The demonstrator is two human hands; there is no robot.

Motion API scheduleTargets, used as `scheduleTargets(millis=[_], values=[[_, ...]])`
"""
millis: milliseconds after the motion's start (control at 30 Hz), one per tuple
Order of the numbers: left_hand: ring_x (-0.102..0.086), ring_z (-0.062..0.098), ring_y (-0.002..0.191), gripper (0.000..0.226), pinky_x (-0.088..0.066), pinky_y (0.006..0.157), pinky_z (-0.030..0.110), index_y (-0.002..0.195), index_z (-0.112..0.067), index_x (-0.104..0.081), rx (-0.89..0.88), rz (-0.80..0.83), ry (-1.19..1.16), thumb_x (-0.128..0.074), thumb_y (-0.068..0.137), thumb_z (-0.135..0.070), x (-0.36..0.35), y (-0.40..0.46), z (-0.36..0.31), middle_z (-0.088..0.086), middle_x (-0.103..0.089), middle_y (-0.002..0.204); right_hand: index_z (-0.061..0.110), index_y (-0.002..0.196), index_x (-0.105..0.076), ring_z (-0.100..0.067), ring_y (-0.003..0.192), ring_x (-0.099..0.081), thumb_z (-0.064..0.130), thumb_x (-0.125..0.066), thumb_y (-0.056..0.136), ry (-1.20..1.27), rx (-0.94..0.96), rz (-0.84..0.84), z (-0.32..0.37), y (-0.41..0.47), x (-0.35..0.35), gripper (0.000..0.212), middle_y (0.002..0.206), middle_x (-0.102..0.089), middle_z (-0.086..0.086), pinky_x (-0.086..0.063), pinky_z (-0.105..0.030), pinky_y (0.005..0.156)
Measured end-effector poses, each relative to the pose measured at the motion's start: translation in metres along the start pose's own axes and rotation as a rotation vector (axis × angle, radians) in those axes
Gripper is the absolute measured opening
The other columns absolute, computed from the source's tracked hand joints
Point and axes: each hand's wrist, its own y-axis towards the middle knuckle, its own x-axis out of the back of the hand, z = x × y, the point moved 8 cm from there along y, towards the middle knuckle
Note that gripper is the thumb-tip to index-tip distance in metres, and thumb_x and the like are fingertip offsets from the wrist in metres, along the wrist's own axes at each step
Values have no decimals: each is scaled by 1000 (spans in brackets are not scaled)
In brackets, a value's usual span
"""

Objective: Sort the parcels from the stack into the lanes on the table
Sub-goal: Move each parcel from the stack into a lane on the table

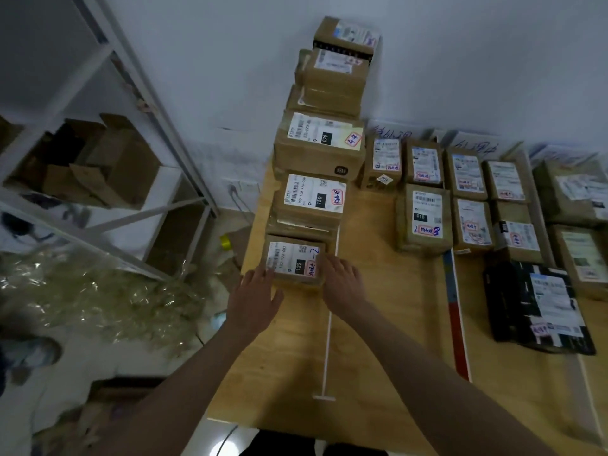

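nearest parcel [293, 263], label 122, is sitting at the near end of the stack [320, 149] along the table's [378, 340] left edge. left hand [253, 299] and right hand [342, 284] are flanking it, fingers straight and touching its sides. bare wood is lying between white tape line [327, 337] and sorted parcels [470, 192] to the right.
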Motion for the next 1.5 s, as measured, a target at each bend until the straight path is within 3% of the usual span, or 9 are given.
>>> scheduleTargets(millis=[100,300,533,700,800,933,1067,1233,1500], values=[[-51,28,129,58,-44,102,45,144,-15,-47,-12,-16,-3,-46,95,-47,-12,-6,8,6,-43,152,19,151,-26,-30,137,-31,9,-50,90,-48,10,58,8,6,-11,67,155,-25,-7,-33,-45,110],[-42,31,137,69,-40,108,46,149,-17,-41,-15,14,-33,-24,93,-54,-17,-5,32,3,-31,159,14,134,-48,-27,136,-32,20,-54,94,-29,36,-13,27,-4,-25,41,148,-29,-10,-33,-39,110],[-40,26,137,48,-38,106,41,147,-15,-41,-81,-13,-134,-47,102,-29,-3,12,34,2,-28,160,7,117,-55,-31,112,-48,23,-52,97,105,-76,-17,47,-24,-45,26,124,-45,-12,-45,-39,87],[-26,22,146,57,-27,116,40,152,-18,-30,-207,90,-40,-51,100,-29,-6,29,27,-1,-16,164,4,124,-42,-31,111,-56,26,-64,94,533,-315,95,36,-27,-64,43,125,-49,-12,-46,-37,77],[-22,23,148,63,-22,118,41,153,-20,-26,-198,94,-32,-54,98,-29,-5,31,27,-2,-12,165,3,131,-42,-31,111,-61,26,-69,90,683,-394,132,34,-24,-79,54,131,-53,-14,-48,-33,79],[-23,23,148,68,-25,118,41,154,-17,-22,-128,71,-118,-57,97,-29,-3,22,32,3,-16,164,4,127,-58,-29,111,-63,20,-65,94,798,-434,190,36,-24,-81,37,124,-66,-12,-50,-33,83],[-29,26,146,59,-30,117,44,152,-15,-28,-63,36,-129,-48,100,-35,2,11,44,7,-23,162,0,126,-58,-30,117,-60,20,-60,98,846,-468,192,35,-26,-75,35,128,-64,-15,-49,-35,91],[-46,28,133,54,-41,107,46,141,-16,-43,-31,-34,-83,-34,99,-47,34,5,62,5,-38,153,1,128,-58,-30,117,-60,27,-56,99,844,-404,170,40,-30,-54,39,129,-63,-14,-50,-42,98],[-44,22,134,46,-32,112,41,139,-19,-47,-44,-140,29,-37,102,-44,82,-6,44,4,-47,146,6,128,-63,-28,114,-61,32,-54,100,818,-294,113,36,-53,3,40,128,-64,-13,-50,-40,99]])
